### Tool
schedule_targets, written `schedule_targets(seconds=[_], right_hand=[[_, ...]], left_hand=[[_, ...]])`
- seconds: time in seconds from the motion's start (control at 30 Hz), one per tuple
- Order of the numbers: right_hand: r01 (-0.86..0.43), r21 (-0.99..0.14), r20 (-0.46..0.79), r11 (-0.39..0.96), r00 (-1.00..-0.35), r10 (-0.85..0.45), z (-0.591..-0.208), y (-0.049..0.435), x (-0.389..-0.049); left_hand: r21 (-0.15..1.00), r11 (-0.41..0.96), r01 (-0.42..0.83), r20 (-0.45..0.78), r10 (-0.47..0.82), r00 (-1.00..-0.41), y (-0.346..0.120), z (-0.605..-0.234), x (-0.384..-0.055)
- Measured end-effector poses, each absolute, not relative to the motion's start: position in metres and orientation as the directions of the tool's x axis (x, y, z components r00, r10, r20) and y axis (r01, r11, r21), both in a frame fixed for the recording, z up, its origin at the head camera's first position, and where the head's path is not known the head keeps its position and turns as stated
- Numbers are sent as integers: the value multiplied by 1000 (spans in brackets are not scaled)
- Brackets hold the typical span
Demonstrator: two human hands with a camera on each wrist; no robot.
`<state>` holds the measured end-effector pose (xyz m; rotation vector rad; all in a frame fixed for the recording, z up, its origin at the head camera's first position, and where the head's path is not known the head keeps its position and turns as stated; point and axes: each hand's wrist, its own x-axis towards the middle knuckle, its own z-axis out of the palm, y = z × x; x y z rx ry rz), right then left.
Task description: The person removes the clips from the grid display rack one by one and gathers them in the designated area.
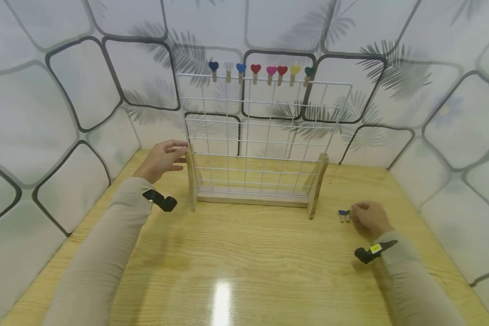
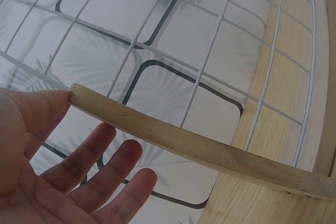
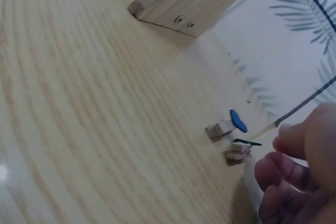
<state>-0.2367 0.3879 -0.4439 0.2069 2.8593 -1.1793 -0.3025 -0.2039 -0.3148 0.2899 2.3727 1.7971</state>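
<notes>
A white wire grid rack [image 1: 256, 143] stands upright on the table in a wooden base. My left hand [image 1: 163, 158] is at its left wooden post [image 2: 157, 129]; in the left wrist view the thumb touches the post's upper end, while the other fingers stretch out loosely beneath. Two small heart clothespins lie right of the rack, one blue [image 3: 238, 121] and one dark green [image 3: 247, 142]. Beside them is my right hand [image 1: 371, 217], its fingers loosely bent and just short of the green one. I see nothing held in it.
Along the rack's top wire sit several heart clothespins, among them navy [image 1: 213, 66], pink [image 1: 271, 70], yellow [image 1: 295, 69] and green [image 1: 309, 71]. Patterned walls [image 1: 40, 113] enclose the wooden table [image 1: 236, 253] at the back and both sides.
</notes>
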Motion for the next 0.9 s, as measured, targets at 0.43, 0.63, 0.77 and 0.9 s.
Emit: schedule_targets(seconds=[0.43,0.63,0.77,0.9], right_hand=[[52,-993,-58,110,-997,-52,-375,374,-242],[-43,-997,37,67,-995,-88,-333,362,-248],[-85,-993,78,82,-993,-86,-303,349,-249],[-133,-980,124,150,-990,-68,-274,336,-248]], left_hand=[[960,274,60,-5,229,-973,-203,-315,-305],[960,272,66,5,216,-976,-204,-316,-305],[956,284,79,16,218,-976,-204,-317,-305],[957,278,79,13,232,-973,-204,-318,-306]])
